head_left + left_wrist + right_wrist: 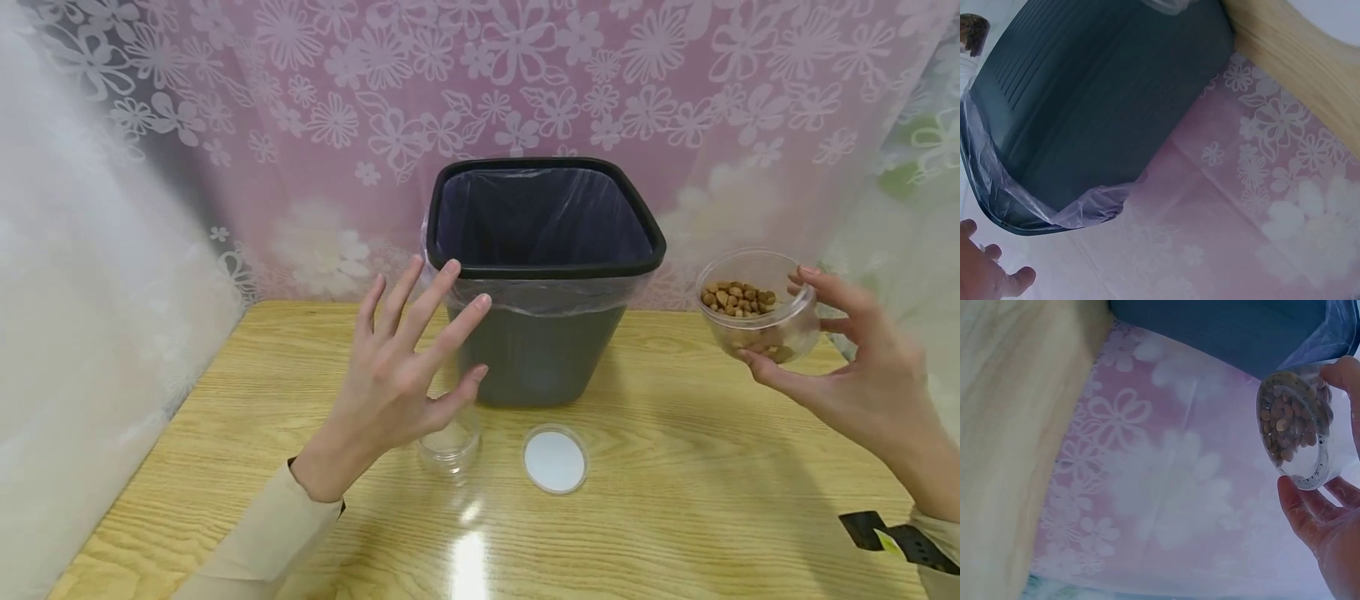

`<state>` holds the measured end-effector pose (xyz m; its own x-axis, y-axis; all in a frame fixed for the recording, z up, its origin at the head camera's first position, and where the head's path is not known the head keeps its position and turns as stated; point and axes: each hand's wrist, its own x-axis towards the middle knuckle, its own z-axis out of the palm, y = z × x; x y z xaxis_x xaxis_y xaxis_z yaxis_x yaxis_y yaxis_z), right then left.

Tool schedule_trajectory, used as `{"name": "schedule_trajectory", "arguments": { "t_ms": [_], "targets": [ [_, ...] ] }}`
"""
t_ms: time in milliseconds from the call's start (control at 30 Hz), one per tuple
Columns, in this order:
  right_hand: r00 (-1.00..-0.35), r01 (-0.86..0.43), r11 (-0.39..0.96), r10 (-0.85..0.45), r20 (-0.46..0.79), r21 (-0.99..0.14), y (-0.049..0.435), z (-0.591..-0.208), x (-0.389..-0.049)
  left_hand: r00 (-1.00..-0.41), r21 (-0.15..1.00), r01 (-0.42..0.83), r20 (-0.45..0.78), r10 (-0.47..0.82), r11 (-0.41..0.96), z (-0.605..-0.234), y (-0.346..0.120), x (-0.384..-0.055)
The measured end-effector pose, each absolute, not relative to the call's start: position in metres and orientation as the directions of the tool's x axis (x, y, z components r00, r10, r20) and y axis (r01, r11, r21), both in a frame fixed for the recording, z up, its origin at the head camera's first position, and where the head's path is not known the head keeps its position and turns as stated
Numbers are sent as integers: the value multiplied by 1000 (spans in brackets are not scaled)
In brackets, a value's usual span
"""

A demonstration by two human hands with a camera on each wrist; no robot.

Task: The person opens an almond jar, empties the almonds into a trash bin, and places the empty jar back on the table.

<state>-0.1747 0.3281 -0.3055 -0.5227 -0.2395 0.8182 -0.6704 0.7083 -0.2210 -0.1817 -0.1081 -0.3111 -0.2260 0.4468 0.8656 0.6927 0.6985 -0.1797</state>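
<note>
My right hand (pixel 873 358) grips a clear plastic bowl (pixel 798 321), thumb below and fingers at its far side. Brown nuts (pixel 738 297) lie heaped toward the bowl's left side, and it tilts left, held above the table right of the trash bin. From below, the right wrist view shows the nuts through the clear base (pixel 1285 422). My left hand (pixel 393 371), holding nothing, is raised with fingers spread in front of the bin's left side. Its fingertips overlap the front rim in the head view. The grey trash bin (pixel 536 354) has a black rim and a clear liner.
Partly hidden by my left hand, a small clear container (pixel 450 454) stands on the wooden table (pixel 660 517). Right of it lies a round clear piece with a white disc (pixel 555 461). A pink flowered curtain (pixel 337 183) hangs behind the bin.
</note>
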Motion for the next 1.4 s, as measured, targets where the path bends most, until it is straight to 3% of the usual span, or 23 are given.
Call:
{"name": "schedule_trajectory", "arguments": {
  "t_ms": [300, 567, 867, 1100, 1400],
  "targets": [
    [-492, -659, 735, -256, 832, -163, 318, -276, -182, -301, -168, 703, 810, 503, 691, -294, -108, -189],
    [-485, -644, 754, -273, 831, -128, 304, -247, -188, -303, -208, 709, 773, 558, 674, -278, -104, -199],
    [-444, -637, 770, -405, 799, 35, 293, -215, -203, -356, -207, 717, 712, 605, 666, -265, -99, -205],
    [-500, -598, 797, -458, 736, 90, 289, -198, -210, -368, -197, 732, 691, 622, 652, -265, -98, -209],
    [-437, -577, 767, -579, 689, 279, 282, -191, -226, -373, -189, 753, 666, 646, 630, -265, -98, -213]
  ]
}}
